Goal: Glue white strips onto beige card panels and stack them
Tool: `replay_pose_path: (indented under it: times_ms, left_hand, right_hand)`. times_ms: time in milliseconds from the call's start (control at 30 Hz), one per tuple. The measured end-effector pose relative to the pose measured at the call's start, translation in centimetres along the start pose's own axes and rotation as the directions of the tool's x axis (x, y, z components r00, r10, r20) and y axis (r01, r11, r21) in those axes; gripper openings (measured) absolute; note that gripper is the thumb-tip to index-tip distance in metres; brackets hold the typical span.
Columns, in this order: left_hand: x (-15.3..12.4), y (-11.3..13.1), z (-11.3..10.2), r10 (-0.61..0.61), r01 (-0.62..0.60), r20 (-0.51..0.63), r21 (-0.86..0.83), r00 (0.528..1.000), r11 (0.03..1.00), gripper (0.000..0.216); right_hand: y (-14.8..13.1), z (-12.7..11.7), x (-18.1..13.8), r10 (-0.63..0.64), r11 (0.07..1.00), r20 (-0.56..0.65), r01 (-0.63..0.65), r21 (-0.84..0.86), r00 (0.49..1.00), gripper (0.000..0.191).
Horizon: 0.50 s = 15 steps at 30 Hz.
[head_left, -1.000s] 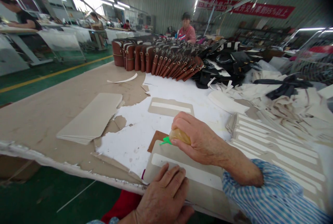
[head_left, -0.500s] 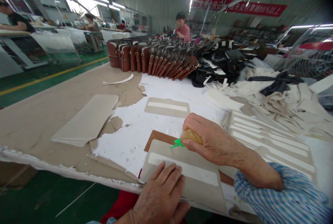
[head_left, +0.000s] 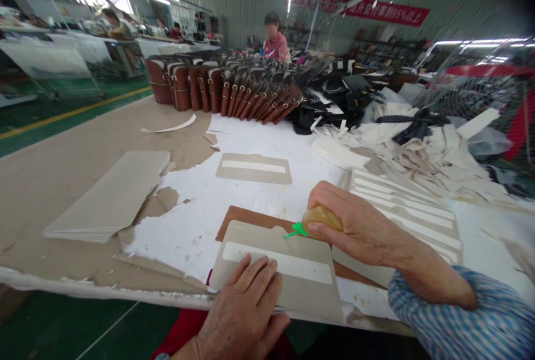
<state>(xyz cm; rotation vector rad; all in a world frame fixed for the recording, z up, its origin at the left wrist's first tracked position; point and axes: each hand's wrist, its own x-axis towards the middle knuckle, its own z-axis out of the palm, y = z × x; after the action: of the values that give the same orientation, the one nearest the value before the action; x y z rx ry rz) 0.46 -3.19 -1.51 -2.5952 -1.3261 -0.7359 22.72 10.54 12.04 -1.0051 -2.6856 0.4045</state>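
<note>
My right hand [head_left: 351, 226] is wrapped round a yellowish squeeze bottle [head_left: 321, 220] with a green nozzle. The nozzle's tip points down at the upper part of a beige panel [head_left: 305, 293] that has a white strip [head_left: 288, 264] across it. Flat on that panel's lower left lies my left hand [head_left: 246, 304], fingers stretched out, pressing nothing else that I can see. Under the panel a brown sheet [head_left: 246, 215] sticks out at the top and right. Another beige panel with a white strip [head_left: 253, 167] lies farther back on the white paper.
A stack of plain beige panels [head_left: 112, 193] lies at left, and strip-bearing panels [head_left: 401, 209] overlap at right. Brown buckled bags [head_left: 200, 87] stand in a row at the back. Black pieces [head_left: 334, 95] and pale scraps [head_left: 438, 154] are heaped right. A person [head_left: 276, 42] works beyond.
The view has swung slightly right, so the scene sits farther left. My right hand and the bottle nozzle have moved rightward along the panel's upper edge. My left hand stays on the panel.
</note>
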Motion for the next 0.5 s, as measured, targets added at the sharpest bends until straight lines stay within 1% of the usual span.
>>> replay_pose_path:
  times_ms: [267,500]
  left_hand:
    - [0.4,-0.1,-0.3,0.015,-0.015,-0.048,0.018,0.999,1.0,0.038]
    - [0.0,-0.1,0.6,-0.013,0.013,-0.076,-0.003,0.997,1.0,0.037]
  right_hand:
    - [1.4,-0.5,-2.8,0.109,0.994,-0.027,-0.108,0.025,0.994,0.017]
    - [2.8,-1.2,-5.4,0.183,0.983,-0.051,-0.184,-0.003,0.982,0.019]
